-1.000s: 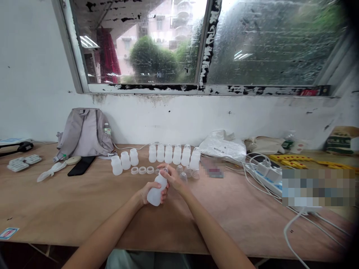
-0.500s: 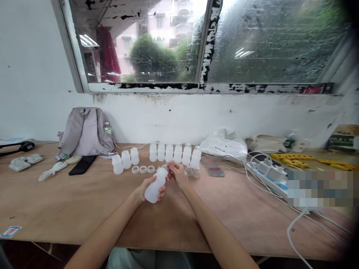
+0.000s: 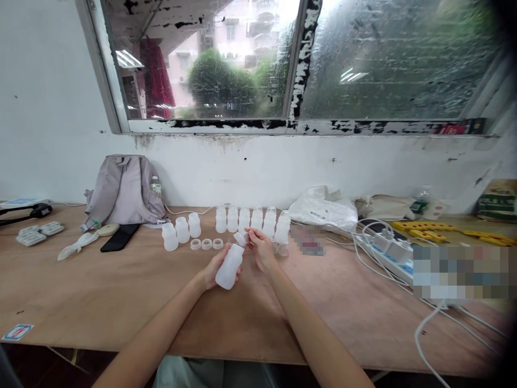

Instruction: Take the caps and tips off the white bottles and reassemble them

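Moving off the bottle, the right hand is pinching a pale piece; rings are lying beyond; the left hand is gripping the bottle just below.

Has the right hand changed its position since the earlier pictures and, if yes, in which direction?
Yes. Judged against the three white rings on the table, the right hand has moved to the right, farther from them.
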`<state>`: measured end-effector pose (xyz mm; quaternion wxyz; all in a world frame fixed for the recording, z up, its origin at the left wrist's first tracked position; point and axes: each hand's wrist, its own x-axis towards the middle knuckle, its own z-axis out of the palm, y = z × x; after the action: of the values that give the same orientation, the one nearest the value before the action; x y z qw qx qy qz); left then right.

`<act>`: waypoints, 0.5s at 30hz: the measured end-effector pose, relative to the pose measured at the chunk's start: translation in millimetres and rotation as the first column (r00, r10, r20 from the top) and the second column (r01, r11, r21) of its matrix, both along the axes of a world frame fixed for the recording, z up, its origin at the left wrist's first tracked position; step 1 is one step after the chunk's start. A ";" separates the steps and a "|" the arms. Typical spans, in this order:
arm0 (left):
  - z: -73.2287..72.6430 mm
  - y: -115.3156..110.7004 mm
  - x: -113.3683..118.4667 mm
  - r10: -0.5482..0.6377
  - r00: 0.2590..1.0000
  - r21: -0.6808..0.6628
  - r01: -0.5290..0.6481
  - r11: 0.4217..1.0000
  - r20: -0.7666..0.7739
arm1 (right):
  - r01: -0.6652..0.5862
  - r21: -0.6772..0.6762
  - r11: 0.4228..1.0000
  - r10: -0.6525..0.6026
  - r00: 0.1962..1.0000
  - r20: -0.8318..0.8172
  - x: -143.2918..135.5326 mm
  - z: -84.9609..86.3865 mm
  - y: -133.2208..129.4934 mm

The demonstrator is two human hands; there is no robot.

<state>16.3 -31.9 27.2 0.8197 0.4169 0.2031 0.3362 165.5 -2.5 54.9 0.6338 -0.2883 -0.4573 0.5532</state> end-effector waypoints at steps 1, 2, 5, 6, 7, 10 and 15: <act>1.8 -0.6 -0.2 0.052 0.999 0.009 -0.052 0.999 0.006 | 0.051 0.000 0.999 -0.051 0.999 0.002 0.9 -0.4 1.0; 3.6 -0.9 -0.6 0.102 0.995 0.020 -0.103 0.995 0.021 | 0.101 -0.001 0.995 -0.101 0.995 0.014 1.6 -0.9 1.8; 7.2 0.8 -2.8 0.222 0.973 0.064 -0.226 0.972 0.055 | 0.218 0.010 0.976 -0.218 0.973 0.075 2.2 -2.6 3.4; 7.3 2.5 -3.6 0.268 0.962 0.099 -0.271 0.957 0.049 | 0.236 0.023 0.972 -0.237 0.967 0.096 2.0 -3.2 3.6; 6.6 4.7 -4.2 0.326 0.945 0.150 -0.326 0.933 0.031 | 0.244 0.038 0.969 -0.247 0.962 0.115 1.6 -3.9 3.8; 0.5 13.2 -6.0 0.524 0.850 0.380 -0.467 0.798 -0.055 | 0.249 0.095 0.964 -0.263 0.949 0.175 0.3 -6.0 4.2; -11.1 22.5 -10.7 0.634 0.748 0.655 -0.380 0.653 -0.199 | 0.253 0.144 0.957 -0.281 0.929 0.239 0.2 -8.3 5.5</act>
<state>5.7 -9.3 16.1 0.4603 0.6289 0.3696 0.5060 165.7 3.0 46.6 0.6535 -0.3815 -0.5220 0.3935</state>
